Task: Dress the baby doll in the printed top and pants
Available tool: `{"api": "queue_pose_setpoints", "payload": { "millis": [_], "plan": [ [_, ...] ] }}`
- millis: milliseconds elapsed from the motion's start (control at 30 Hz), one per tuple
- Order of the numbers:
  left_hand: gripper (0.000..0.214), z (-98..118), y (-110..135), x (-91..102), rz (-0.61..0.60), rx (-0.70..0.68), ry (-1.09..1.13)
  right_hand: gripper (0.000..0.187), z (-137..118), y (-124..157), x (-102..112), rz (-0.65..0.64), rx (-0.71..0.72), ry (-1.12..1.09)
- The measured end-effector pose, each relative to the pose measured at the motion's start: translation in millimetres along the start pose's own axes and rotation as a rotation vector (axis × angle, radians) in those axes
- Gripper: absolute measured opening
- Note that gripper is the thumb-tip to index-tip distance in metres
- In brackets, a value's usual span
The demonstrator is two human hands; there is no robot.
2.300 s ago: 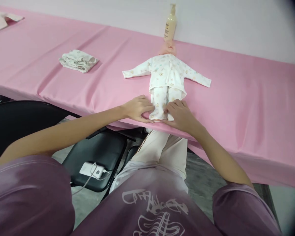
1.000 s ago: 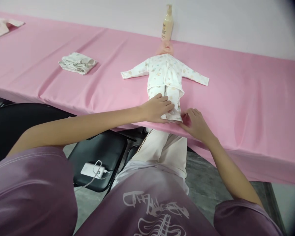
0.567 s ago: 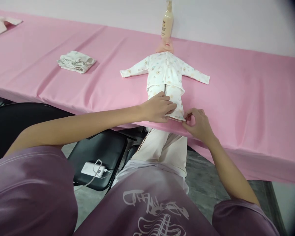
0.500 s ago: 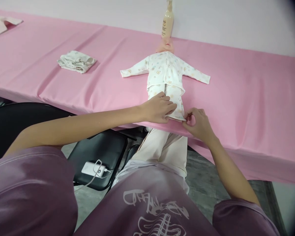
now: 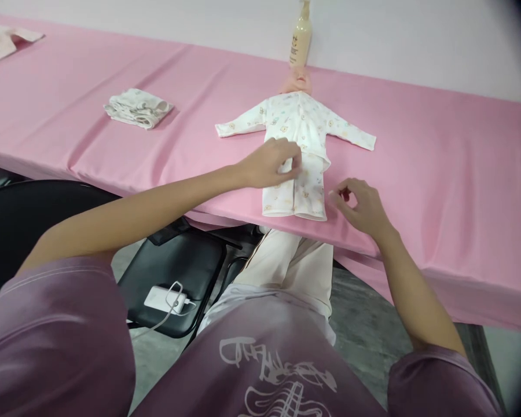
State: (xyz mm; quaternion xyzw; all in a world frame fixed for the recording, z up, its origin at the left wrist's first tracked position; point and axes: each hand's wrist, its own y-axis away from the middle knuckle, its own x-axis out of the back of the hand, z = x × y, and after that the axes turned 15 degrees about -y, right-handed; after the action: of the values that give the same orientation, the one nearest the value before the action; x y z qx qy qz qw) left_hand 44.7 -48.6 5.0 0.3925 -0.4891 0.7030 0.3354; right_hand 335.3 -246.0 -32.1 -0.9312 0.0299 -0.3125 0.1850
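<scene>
A small white printed baby top (image 5: pixel 306 119) lies flat on the pink tablecloth (image 5: pixel 438 168) with its sleeves spread. Matching baby trousers (image 5: pixel 299 194) lie below it, with the hems near the table's front edge. My left hand (image 5: pixel 269 165) hovers over the trousers' waist with its fingers bent in a pinch on the cloth there. My right hand (image 5: pixel 360 204) rests on the tablecloth just right of the trouser hems. Its fingers are curled, thumb against forefinger, with nothing in them. A pink cap (image 5: pixel 296 83) sits at the top's neck.
A cream pump bottle (image 5: pixel 301 36) stands against the wall behind the cap. A folded printed cloth (image 5: pixel 138 108) lies to the left, and another pale garment (image 5: pixel 2 39) lies at the far left. Below the table, a black chair (image 5: pixel 186 260) carries a white power bank (image 5: pixel 164 297) with a cable.
My left hand has moved from the trouser legs up to the waist. My right hand has let go of the hem and drawn off to the right. The trousers now lie flat and uncovered.
</scene>
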Motion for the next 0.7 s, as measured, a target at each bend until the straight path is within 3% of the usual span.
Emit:
{"api": "queue_pose_setpoints", "payload": {
  "millis": [200,333,500,700],
  "plan": [
    [0.022,-70.6,-27.5,-19.1,0.152,0.255,0.054,0.045,4.2,-83.4,-12.0,0.064,0.039,-0.043],
    [0.02,-99.8,-44.2,-27.6,0.163,0.385,0.089,0.035,17.3,-145.6,-31.5,0.041,0.071,0.001],
    [0.022,-114.9,-52.4,-31.2,0.116,0.404,0.133,0.031,33.7,-194.8,-50.0,-0.012,0.108,0.045],
    [0.042,-104.3,-30.3,-34.9,0.123,0.372,0.102,0.038,49.4,-196.7,-54.7,-0.024,0.097,0.064]
  ]
}}
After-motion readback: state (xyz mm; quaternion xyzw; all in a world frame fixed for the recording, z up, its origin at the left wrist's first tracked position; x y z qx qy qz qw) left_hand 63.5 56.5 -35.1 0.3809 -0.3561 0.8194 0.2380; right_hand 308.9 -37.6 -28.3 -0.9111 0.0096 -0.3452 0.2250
